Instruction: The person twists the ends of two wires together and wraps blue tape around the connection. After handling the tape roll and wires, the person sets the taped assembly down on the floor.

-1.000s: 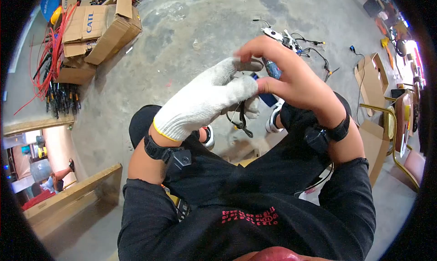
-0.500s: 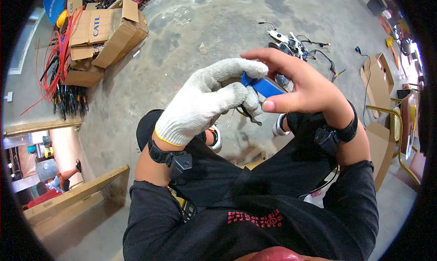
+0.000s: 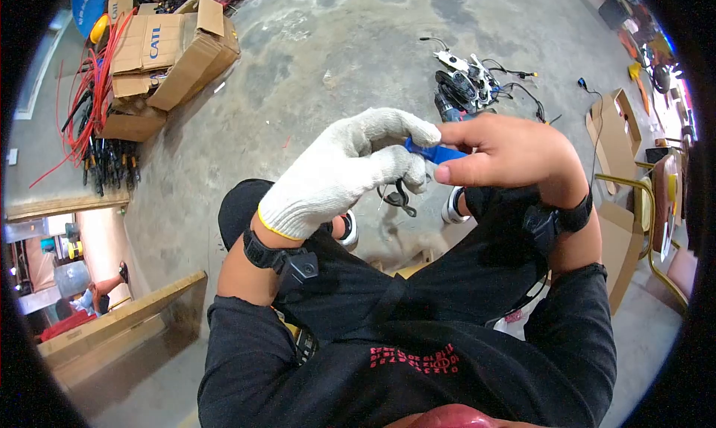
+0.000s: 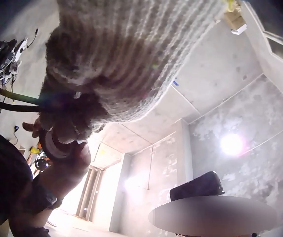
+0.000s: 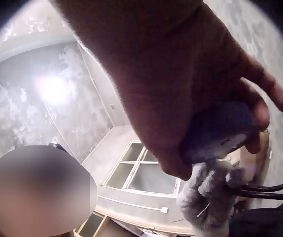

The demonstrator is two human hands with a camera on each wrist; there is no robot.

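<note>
My left hand (image 3: 328, 167), in a white knit glove, grips a black cable (image 3: 400, 202) whose loop hangs below its fingers. Its thumb and forefinger are at the near end of a roll of blue tape (image 3: 445, 154). My bare right hand (image 3: 518, 156) holds that roll from the other side, thumb below and fingers above. From the right wrist, the tape roll (image 5: 220, 131) shows as a dark ring in the curve of the hand, right against the gloved fingers (image 5: 213, 190). Two strands of the cable (image 4: 8, 101) run out of the glove in the left wrist view.
A power drill (image 3: 450, 109) and a white-and-black assembly with cables (image 3: 470, 77) lie on the concrete floor ahead. Open cardboard boxes (image 3: 175, 51), red cable (image 3: 93, 92) and black rods are at the left. At the right are flat cardboard (image 3: 617, 126) and a gold-framed chair (image 3: 649, 227).
The blue tape roll has come into view between the hands. My right hand has lowered its fingers from spread above to close around the roll; the left hand keeps the cable.
</note>
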